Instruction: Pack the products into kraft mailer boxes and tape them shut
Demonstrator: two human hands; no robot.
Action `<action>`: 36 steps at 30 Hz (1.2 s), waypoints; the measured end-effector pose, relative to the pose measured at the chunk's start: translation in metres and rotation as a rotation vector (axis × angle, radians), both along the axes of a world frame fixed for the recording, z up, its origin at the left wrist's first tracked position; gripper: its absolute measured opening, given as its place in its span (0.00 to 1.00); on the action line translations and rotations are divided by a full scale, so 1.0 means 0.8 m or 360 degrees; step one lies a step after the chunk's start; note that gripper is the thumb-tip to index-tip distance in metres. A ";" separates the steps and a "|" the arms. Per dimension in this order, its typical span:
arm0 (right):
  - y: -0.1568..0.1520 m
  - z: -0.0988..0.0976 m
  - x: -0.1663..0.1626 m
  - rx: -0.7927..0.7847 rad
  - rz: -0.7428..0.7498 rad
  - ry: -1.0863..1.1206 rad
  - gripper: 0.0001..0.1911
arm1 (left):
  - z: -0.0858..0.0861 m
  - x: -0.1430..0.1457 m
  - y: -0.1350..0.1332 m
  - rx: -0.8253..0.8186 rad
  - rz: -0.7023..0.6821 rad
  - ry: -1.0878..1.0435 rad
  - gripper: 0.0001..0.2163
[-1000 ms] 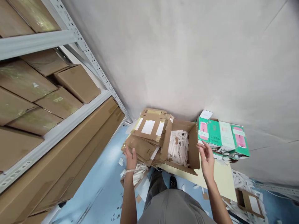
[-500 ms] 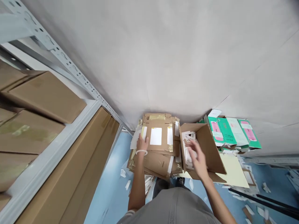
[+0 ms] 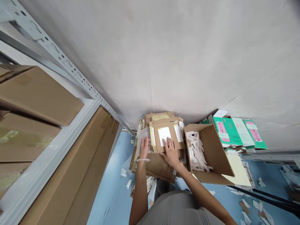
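A flattened cardboard box [image 3: 156, 148] with white labels lies tilted on top of a stack of folded cardboard [image 3: 159, 164]. My right hand [image 3: 172, 153] rests flat on its lower part, fingers spread over the edge of a white label [image 3: 164, 135]. By the box's left edge is my left hand [image 3: 144, 147], its fingers curled together and a white band round the wrist. Whether those fingers grip the edge or a scrap is too small to tell. Pale translucent sheeting [image 3: 141, 133] lies beside them.
An open carton [image 3: 217, 153] holding white strips [image 3: 198, 151] stands right of the stack. Green and pink boxes [image 3: 232, 132] line the wall further right. Shelving with cartons [image 3: 39, 93] rises on the left. Paper scraps [image 3: 246, 217] litter the blue floor.
My right hand has moved left from above the open carton onto the flattened box. The left hand's fingers have curled in. The top cardboard has shifted and tilted.
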State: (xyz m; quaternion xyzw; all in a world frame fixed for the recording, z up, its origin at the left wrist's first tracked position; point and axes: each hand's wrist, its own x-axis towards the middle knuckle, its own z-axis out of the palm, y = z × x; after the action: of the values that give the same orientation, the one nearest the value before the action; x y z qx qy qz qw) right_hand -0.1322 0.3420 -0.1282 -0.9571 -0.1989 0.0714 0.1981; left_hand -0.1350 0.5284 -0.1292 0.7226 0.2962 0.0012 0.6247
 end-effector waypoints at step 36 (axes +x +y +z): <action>-0.053 0.075 0.051 0.0685 -0.0404 -0.0409 0.25 | 0.031 -0.140 0.142 0.0375 0.0744 0.0386 0.16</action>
State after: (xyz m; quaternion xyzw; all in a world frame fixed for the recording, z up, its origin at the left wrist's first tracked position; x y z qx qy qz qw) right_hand -0.0911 0.2996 -0.0682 -0.9115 -0.1114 -0.1200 0.3774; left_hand -0.2473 0.6420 -0.1045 0.6972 0.5249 0.0931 0.4793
